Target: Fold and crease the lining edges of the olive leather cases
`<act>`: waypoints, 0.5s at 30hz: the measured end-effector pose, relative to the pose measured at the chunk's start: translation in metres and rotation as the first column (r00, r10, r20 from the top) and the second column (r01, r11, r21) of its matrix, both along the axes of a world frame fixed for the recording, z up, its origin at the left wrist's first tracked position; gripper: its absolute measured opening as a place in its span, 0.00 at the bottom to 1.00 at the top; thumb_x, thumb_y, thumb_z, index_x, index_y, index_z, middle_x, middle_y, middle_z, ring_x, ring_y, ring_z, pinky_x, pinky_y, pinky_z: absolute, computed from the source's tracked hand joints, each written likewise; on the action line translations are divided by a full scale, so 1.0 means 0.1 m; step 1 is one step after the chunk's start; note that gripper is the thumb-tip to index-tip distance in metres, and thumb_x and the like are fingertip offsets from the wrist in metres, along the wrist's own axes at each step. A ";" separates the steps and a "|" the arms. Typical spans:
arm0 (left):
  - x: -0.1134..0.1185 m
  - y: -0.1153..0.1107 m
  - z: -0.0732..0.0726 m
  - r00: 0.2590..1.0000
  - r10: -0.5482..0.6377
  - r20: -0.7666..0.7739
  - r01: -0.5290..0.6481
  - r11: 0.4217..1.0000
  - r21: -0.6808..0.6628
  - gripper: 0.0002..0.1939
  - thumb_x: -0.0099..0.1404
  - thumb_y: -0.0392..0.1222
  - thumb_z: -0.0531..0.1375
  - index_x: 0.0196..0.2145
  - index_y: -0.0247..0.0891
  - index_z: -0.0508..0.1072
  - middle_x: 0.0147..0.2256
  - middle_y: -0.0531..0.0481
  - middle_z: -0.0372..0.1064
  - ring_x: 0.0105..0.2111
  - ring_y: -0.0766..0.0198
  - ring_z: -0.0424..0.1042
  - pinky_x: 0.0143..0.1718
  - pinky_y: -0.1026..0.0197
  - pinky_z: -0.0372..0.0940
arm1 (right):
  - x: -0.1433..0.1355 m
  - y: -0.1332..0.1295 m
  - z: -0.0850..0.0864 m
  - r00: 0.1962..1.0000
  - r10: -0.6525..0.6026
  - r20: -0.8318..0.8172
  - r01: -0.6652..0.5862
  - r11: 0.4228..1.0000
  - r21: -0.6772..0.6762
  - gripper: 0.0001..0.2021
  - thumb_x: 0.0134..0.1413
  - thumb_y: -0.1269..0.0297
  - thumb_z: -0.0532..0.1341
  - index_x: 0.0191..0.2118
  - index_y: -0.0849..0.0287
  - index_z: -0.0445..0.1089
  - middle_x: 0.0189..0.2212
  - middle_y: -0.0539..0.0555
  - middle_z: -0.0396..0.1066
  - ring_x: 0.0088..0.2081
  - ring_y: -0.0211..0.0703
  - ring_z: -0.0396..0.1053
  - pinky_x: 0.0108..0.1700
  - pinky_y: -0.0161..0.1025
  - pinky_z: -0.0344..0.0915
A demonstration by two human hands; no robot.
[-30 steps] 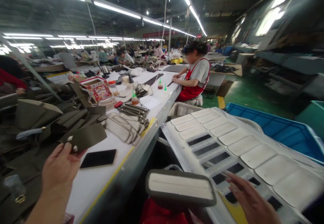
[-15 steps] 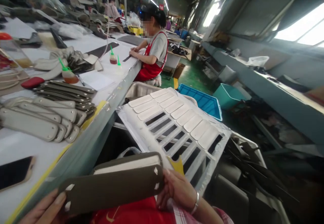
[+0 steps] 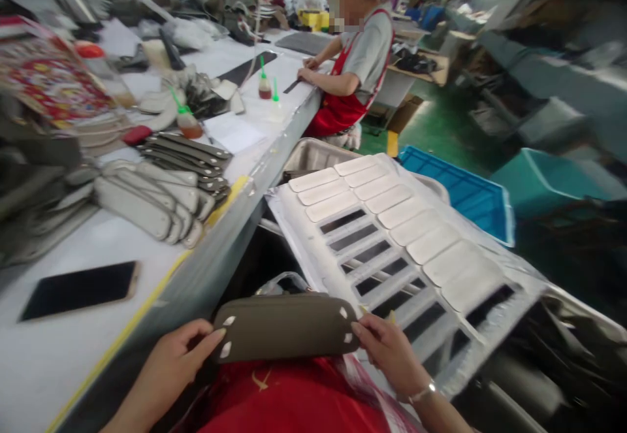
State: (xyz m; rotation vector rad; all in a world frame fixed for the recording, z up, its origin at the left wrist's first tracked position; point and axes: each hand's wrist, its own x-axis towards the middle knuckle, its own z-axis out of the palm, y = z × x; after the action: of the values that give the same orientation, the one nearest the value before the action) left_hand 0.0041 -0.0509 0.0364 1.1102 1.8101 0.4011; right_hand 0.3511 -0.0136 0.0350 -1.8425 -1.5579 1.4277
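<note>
Left hand (image 3: 181,358) pinches the left end of an olive panel (image 3: 287,332) between thumb and fingers; right hand (image 3: 386,348) pinches the right end. Panel roughly level between the hands. Beyond left hand: squeeze bottle (image 3: 187,124), green nozzle, amber liquid inside; farther out, second bottle (image 3: 265,87), reddish liquid in lower part. Beyond right hand: pale panels (image 3: 323,192) on slotted frame (image 3: 313,247); farther, blue bin (image 3: 455,191) and teal bin (image 3: 533,181), contents unclear.

Factory workshop; long worktable (image 3: 63,361), piled flat pieces (image 3: 132,201), squeeze bottles (image 3: 265,87), plastic crate (image 3: 480,208); co-worker (image 3: 373,48) in red apron (image 3: 337,114)
</note>
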 end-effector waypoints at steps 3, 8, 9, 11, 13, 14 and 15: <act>0.02 0.10 0.10 0.994 0.048 0.101 -0.047 0.999 -0.012 0.21 0.56 0.60 0.53 0.23 0.38 0.64 0.14 0.60 0.54 0.15 0.69 0.56 0.18 0.68 0.53 | 0.01 0.04 -0.07 1.000 0.010 -0.026 -0.011 0.999 -0.051 0.17 0.52 0.49 0.52 0.23 0.58 0.60 0.15 0.45 0.55 0.17 0.32 0.53 0.19 0.30 0.52; -0.01 0.11 0.12 0.985 0.074 0.158 -0.072 0.997 -0.021 0.18 0.58 0.56 0.53 0.25 0.37 0.65 0.15 0.59 0.56 0.15 0.69 0.59 0.18 0.68 0.53 | -0.01 0.04 -0.06 0.999 -0.011 -0.050 0.006 0.996 -0.091 0.18 0.50 0.47 0.53 0.22 0.58 0.59 0.15 0.45 0.53 0.18 0.33 0.52 0.21 0.31 0.52; -0.02 0.11 0.12 0.987 0.074 0.144 -0.072 0.997 -0.019 0.18 0.58 0.56 0.53 0.25 0.37 0.65 0.15 0.59 0.56 0.15 0.69 0.59 0.18 0.68 0.53 | -0.03 0.04 -0.04 0.999 -0.025 -0.047 0.021 0.996 -0.088 0.18 0.50 0.47 0.53 0.22 0.58 0.60 0.14 0.44 0.53 0.18 0.33 0.51 0.21 0.31 0.52; -0.02 0.11 0.12 0.989 0.078 0.124 -0.077 0.997 -0.011 0.18 0.57 0.56 0.53 0.25 0.37 0.65 0.15 0.59 0.56 0.15 0.69 0.58 0.18 0.68 0.52 | -0.07 0.04 0.00 0.998 -0.049 -0.044 0.045 0.996 -0.083 0.18 0.49 0.47 0.53 0.22 0.58 0.60 0.14 0.44 0.52 0.17 0.33 0.50 0.20 0.31 0.51; -0.03 0.11 0.13 0.991 0.072 0.113 -0.072 0.997 0.004 0.18 0.58 0.56 0.53 0.25 0.37 0.66 0.15 0.59 0.56 0.15 0.69 0.57 0.17 0.68 0.52 | -0.10 0.04 0.04 0.998 -0.056 -0.038 0.052 0.995 -0.084 0.18 0.49 0.48 0.54 0.22 0.58 0.60 0.13 0.44 0.52 0.17 0.33 0.50 0.20 0.32 0.51; -0.03 0.12 0.13 0.993 0.064 0.103 -0.066 0.998 0.017 0.18 0.58 0.56 0.53 0.24 0.37 0.66 0.15 0.59 0.56 0.15 0.69 0.57 0.18 0.68 0.51 | -0.11 0.05 0.05 0.998 -0.058 -0.033 0.055 0.995 -0.083 0.18 0.49 0.48 0.54 0.21 0.57 0.60 0.13 0.44 0.51 0.17 0.33 0.51 0.20 0.32 0.51; -0.03 0.12 0.13 0.995 0.056 0.088 -0.059 0.998 0.036 0.18 0.58 0.56 0.53 0.24 0.37 0.66 0.16 0.58 0.56 0.16 0.69 0.57 0.18 0.67 0.52 | -0.12 0.05 0.07 0.998 -0.061 -0.028 0.059 0.995 -0.082 0.18 0.49 0.48 0.54 0.21 0.57 0.59 0.13 0.44 0.51 0.17 0.33 0.51 0.20 0.32 0.51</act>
State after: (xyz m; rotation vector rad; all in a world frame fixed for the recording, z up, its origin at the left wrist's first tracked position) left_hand 0.0010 -0.0388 0.0494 1.0531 1.7670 0.5127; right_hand 0.3390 -0.0082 0.0415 -1.8874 -1.4375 1.5060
